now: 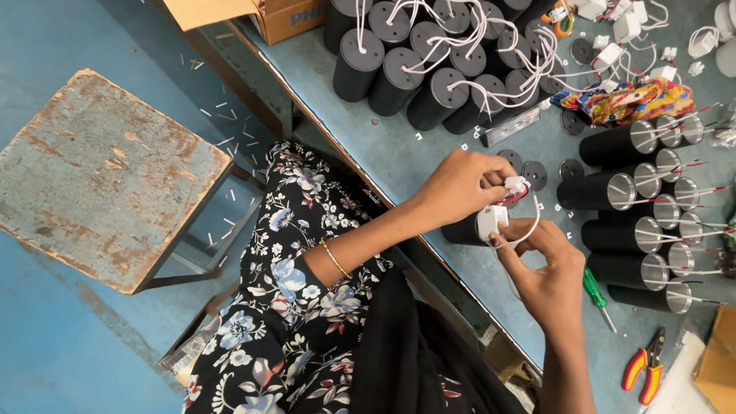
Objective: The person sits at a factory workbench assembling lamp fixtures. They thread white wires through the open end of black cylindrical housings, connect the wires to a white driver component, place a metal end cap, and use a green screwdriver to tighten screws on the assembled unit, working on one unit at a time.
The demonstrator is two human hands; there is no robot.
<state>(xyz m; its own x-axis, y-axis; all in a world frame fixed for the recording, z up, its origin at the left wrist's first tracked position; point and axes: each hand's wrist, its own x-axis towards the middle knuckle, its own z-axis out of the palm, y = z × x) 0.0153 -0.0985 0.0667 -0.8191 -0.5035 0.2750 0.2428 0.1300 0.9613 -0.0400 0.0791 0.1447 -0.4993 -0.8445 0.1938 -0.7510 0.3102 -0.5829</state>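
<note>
While both hands pinch wires, black cylinder [466,228] lies sideways.

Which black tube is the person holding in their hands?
The black tube lying between the left hand and right hand, white cap facing up. All the other tubes stand or lie untouched on the blue table.

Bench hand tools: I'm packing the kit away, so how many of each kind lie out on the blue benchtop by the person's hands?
Green-handled screwdriver: 1
Red-and-yellow-handled pliers: 1
Total: 2
</note>
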